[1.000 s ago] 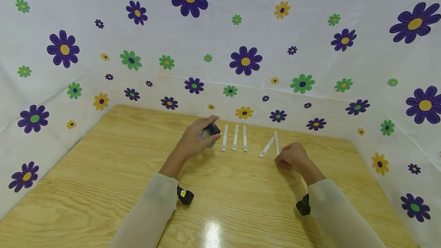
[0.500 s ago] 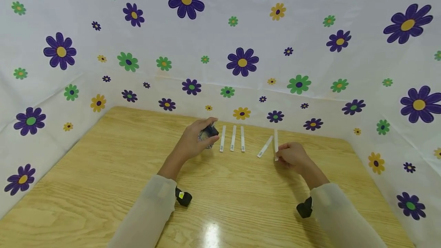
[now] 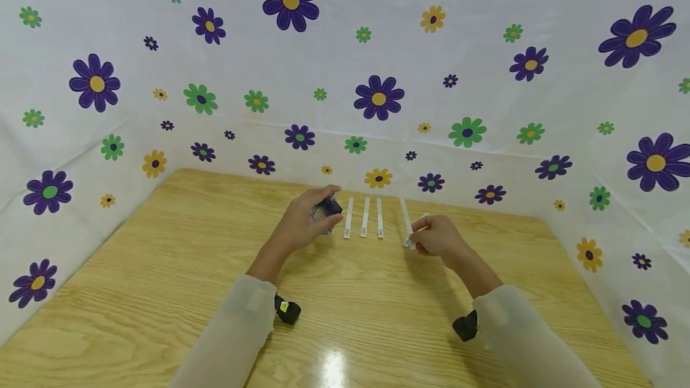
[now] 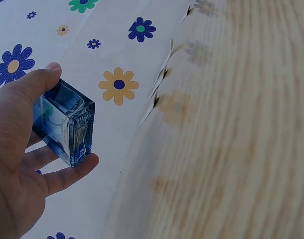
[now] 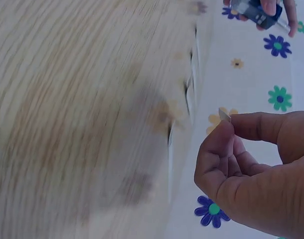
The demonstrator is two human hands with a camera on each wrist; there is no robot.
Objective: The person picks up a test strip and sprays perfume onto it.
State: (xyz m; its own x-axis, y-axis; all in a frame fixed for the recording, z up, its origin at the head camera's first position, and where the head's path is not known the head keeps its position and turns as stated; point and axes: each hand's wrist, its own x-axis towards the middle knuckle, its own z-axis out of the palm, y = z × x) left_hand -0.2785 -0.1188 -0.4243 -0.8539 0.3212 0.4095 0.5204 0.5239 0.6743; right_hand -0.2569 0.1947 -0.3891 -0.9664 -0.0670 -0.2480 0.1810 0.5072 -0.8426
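In the head view my left hand [image 3: 302, 217] grips a blue glass perfume bottle [image 3: 326, 208] with a dark part facing right. The left wrist view shows the bottle [image 4: 67, 124] as a clear blue rectangular block, held between thumb and fingers. My right hand [image 3: 439, 237] pinches the near end of a white paper strip [image 3: 405, 213] between thumb and fingertips. Only a small pale tip of the held strip [image 5: 225, 115] shows in the right wrist view. Another strip [image 3: 406, 243] lies slanted on the table, partly hidden by the right hand and the held strip.
Between the hands, three white paper strips [image 3: 364, 218] lie side by side with small printing at their near ends. The wooden table [image 3: 345, 304] meets a white flowered cloth [image 3: 323, 118] behind and at both sides.
My right hand has picked up the right-hand strip and carried it left, over the slanted one. The left hand and bottle have stayed nearly still.
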